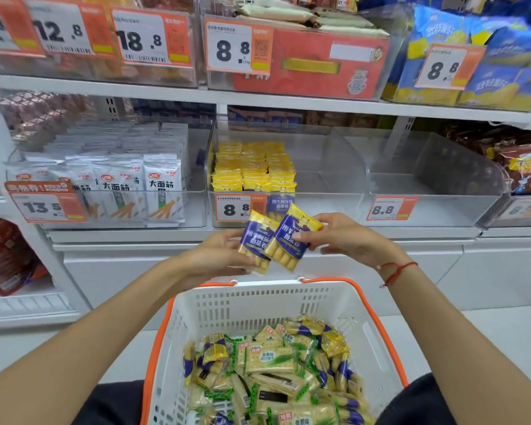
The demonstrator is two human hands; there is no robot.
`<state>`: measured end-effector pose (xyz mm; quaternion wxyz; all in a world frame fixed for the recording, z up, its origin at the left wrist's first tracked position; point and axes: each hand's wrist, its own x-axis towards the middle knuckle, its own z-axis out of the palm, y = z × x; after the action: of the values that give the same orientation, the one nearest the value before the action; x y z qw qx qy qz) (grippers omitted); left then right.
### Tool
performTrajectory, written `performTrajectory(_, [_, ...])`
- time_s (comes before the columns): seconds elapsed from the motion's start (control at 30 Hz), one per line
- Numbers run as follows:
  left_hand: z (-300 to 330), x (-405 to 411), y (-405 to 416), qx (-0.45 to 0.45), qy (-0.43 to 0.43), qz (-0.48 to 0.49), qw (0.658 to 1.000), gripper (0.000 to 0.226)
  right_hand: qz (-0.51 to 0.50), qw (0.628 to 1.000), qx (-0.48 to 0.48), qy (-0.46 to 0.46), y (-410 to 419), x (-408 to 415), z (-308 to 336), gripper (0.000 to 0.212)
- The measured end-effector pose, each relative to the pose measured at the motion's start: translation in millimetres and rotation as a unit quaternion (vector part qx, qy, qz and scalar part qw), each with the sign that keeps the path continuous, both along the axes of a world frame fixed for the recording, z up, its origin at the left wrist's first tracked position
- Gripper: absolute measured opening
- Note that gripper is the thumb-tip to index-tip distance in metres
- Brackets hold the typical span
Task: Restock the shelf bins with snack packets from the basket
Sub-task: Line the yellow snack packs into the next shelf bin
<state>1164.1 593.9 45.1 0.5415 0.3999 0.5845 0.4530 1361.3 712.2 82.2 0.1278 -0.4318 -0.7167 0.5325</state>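
Observation:
A white basket with orange handles [252, 305] rests on my lap, holding several blue-and-yellow snack packets and green cracker packets [270, 360]. My left hand [218, 256] grips one blue-and-yellow packet [255, 240] from below. Beside it, my right hand [337, 234] pinches a second identical packet [288, 243]; the two packets overlap. Both are held above the basket, just below the clear shelf bin [344, 207] whose left part holds rows of the same yellow-topped packets [252, 167].
To the right stands a clear bin [436, 182] with nothing visible in it. A bin of silver packets [117, 185] sits left. Orange price tags hang on the bin fronts. An upper shelf [258, 96] overhangs the bins, and brown snack bags [528, 170] sit far right.

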Motion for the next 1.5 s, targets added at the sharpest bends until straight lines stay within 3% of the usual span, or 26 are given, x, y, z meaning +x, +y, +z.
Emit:
performTrajectory(0.2, [-6.0,2.7,2.2,-0.039,-0.057,-0.010,0.998,0.029,-0.014,1.000,0.015,0.002,-5.5,-13.0,-13.9,0.032])
performTrajectory(0.37, [-16.6,6.2,7.0,-0.066,-0.058,0.022,0.996,0.016,-0.020,1.000,0.024,-0.001,-12.6,-29.3,-34.6,0.056])
performTrajectory(0.57, [-28.5,9.2,18.1,-0.087,-0.023,0.037,0.995,0.025,-0.030,0.999,0.033,0.025,-21.1,-43.5,-55.4,0.047])
performTrajectory(0.63, [-33.7,15.1,23.2,-0.095,-0.020,0.051,0.994,0.018,-0.041,0.997,-0.011,0.057,-24.0,-49.9,-65.8,0.042])
performTrajectory(0.8, [-63.6,23.7,35.0,-0.117,-0.011,0.074,0.990,0.022,-0.091,0.983,-0.124,0.096,-16.0,-55.2,-94.1,0.031])
performTrajectory(0.9, [-87.1,22.1,35.9,-0.140,-0.012,0.073,0.987,0.022,-0.021,0.988,-0.150,0.024,-4.9,-39.8,-112.5,0.018])
performTrajectory(0.97, [-101.3,22.5,33.9,-0.154,-0.023,0.081,0.985,0.020,0.043,0.987,-0.123,-0.096,4.3,-25.9,-130.8,0.018])
performTrajectory(1.07, [-128.8,26.3,33.1,-0.168,-0.064,0.106,0.978,0.021,0.101,0.946,-0.008,-0.307,18.6,-5.8,-174.0,0.028])
performTrajectory(1.13, [-151.7,31.3,33.2,-0.179,-0.091,0.124,0.972,0.022,0.105,0.917,0.065,-0.379,22.9,4.9,-208.2,0.033])
performTrajectory(1.23, [-183.5,36.5,34.7,-0.197,-0.135,0.154,0.959,0.022,0.085,0.900,0.129,-0.408,21.5,12.0,-254.2,0.038])
performTrajectory(1.4, [-210.0,37.4,37.5,-0.244,-0.169,0.201,0.934,0.024,0.141,0.867,0.211,-0.428,28.4,4.5,-304.6,0.049])
performTrajectory(1.5, [-218.7,33.3,39.6,-0.244,-0.205,0.218,0.923,0.022,0.152,0.855,0.245,-0.432,33.8,1.7,-324.7,0.044])
